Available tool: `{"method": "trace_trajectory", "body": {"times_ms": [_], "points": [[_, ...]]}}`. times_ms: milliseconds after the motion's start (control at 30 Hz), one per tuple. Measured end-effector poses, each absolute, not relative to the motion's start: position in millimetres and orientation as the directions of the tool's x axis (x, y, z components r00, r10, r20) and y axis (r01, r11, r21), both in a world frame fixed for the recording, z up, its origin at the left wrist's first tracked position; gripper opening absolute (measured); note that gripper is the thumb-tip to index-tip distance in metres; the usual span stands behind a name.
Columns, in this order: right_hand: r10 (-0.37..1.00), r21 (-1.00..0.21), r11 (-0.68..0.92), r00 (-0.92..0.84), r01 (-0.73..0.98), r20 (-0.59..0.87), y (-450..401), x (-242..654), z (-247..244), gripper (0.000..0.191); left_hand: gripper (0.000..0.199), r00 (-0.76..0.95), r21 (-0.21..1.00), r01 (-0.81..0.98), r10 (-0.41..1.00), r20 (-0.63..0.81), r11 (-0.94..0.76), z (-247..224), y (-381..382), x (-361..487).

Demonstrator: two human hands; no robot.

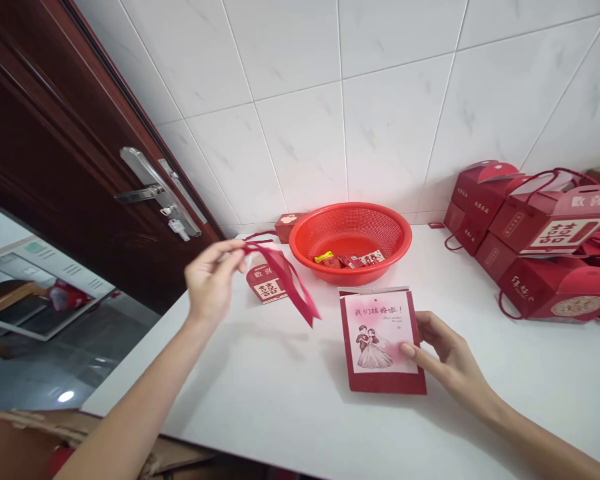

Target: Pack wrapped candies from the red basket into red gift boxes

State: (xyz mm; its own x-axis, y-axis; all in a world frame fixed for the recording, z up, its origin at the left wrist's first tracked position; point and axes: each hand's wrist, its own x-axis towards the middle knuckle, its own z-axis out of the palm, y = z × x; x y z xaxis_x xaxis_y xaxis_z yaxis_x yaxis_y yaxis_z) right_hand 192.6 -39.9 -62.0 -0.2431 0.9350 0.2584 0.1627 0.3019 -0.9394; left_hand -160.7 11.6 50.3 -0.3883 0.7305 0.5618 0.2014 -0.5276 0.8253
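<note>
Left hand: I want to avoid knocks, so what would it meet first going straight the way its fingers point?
Beyond the ribbon it holds, the left hand would probably meet the red basket first, though it looks raised and might pass above; depth is unclear.

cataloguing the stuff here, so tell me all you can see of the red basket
The red basket is round and plastic-looking, with finely perforated sides and a smooth rim. It sits upright on the white table near the tiled wall. A few small wrapped packets lie inside. Neither hand touches it.
</note>
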Motion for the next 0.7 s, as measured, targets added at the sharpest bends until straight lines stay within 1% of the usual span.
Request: {"method": "trace_trajectory", "body": {"times_ms": [33, 100, 200, 267, 333, 400, 467, 500, 533, 600, 633, 700], "points": [[0.935, -0.940, 0.301, -0.244, 0.161, 0.258, -40.1, 192.7, -62.1, 0.028, 0.012, -0.493, 0.784, 0.188, 0.633, 0.597, -0.592, 53.7, 15.8, -172.4], [0.936, -0.942, 0.296, -0.248, 0.161, 0.251, -40.6, 192.6, -62.6, 0.028, 0.010, -0.601, 0.727, 0.239, 0.490, 0.632, -0.644, 58.0, 22.2, -195.2], [0.937, -0.942, 0.289, -0.252, 0.168, 0.243, -41.3, 192.5, -64.1, 0.028, 0.011, -0.605, 0.697, 0.393, 0.402, 0.687, -0.600, 56.8, 28.6, -223.1], [0.938, -0.942, 0.288, -0.252, 0.174, 0.240, -41.4, 192.4, -65.0, 0.028, 0.016, -0.633, 0.741, 0.448, 0.408, 0.658, -0.500, 51.4, 33.0, -236.0], [0.938, -0.940, 0.292, -0.243, 0.175, 0.246, -41.1, 192.2, -65.3, 0.027, 0.027, -0.666, 0.822, 0.441, 0.482, 0.569, -0.361, 44.2, 37.7, -244.6], [0.938, -0.938, 0.301, -0.231, 0.170, 0.259, -40.5, 192.1, -64.9, 0.027, 0.042, -0.663, 0.868, 0.454, 0.574, 0.481, -0.202, 36.9, 41.4, -248.9], [0.935, -0.934, 0.315, -0.224, 0.168, 0.275, -39.6, 192.2, -64.3, 0.027, 0.050, -0.612, 0.832, 0.550, 0.643, 0.461, -0.073, 31.1, 42.4, -247.1], [0.934, -0.932, 0.321, -0.222, 0.169, 0.281, -39.1, 192.3, -64.1, 0.026, 0.049, -0.577, 0.788, 0.614, 0.658, 0.484, -0.042, 29.2, 41.5, -242.9], [0.933, -0.930, 0.325, -0.219, 0.171, 0.285, -38.7, 192.3, -64.0, 0.026, 0.046, -0.522, 0.739, 0.672, 0.678, 0.517, -0.047, 28.0, 39.7, -236.0], [0.933, -0.927, 0.330, -0.210, 0.178, 0.292, -38.2, 192.4, -64.1, 0.026, 0.035, -0.382, 0.661, 0.734, 0.708, 0.594, -0.158, 27.4, 32.5, -213.8], [0.933, -0.925, 0.334, -0.204, 0.181, 0.297, -38.0, 192.3, -64.4, 0.026, 0.029, -0.292, 0.635, 0.729, 0.723, 0.626, -0.255, 27.9, 27.0, -199.0], [0.927, -0.915, 0.357, -0.193, 0.190, 0.321, -37.8, 192.1, -65.2, 0.026, 0.020, -0.076, 0.588, 0.689, 0.764, 0.641, -0.425, 29.3, 13.0, -165.1]]}}
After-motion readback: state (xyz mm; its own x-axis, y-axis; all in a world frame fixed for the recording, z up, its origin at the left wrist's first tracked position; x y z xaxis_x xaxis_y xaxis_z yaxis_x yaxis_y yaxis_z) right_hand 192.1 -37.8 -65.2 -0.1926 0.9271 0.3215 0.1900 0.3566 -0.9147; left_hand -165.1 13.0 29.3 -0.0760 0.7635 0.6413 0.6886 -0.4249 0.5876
